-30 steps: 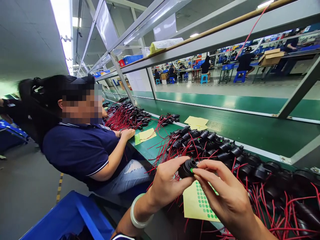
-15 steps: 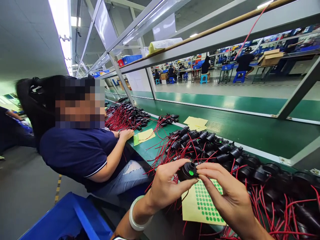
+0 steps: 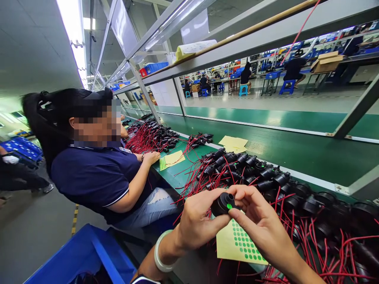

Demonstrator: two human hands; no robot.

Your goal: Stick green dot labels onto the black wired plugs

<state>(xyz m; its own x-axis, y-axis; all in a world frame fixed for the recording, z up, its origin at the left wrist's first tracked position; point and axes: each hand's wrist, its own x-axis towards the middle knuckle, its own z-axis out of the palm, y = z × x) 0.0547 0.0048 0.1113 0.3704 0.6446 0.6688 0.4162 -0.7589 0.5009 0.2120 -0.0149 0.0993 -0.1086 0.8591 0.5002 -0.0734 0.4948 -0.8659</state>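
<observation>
In front of me I hold a small black pump [image 3: 219,204] with a round body and a short nozzle. My left hand [image 3: 199,219] is closed around its side, fingers over the top and thumb below. A green dot sticker [image 3: 229,206] sits on the face of the pump. My right hand [image 3: 260,221] is closed at the pump's right edge, its thumb tip against the sticker. Beneath both hands lies a yellow sheet of green dot stickers [image 3: 226,244], partly covered by my right hand.
Black pumps with red wires [image 3: 266,177] are heaped along the green bench behind and right of my hands. A co-worker [image 3: 94,177] sits at the left, near another sticker sheet [image 3: 174,158]. A blue bin [image 3: 97,244] stands at lower left.
My right thumb has moved onto the green sticker, and my right fingers have curled in behind the pump's edge. The left hand keeps its hold. The view has shifted slightly.
</observation>
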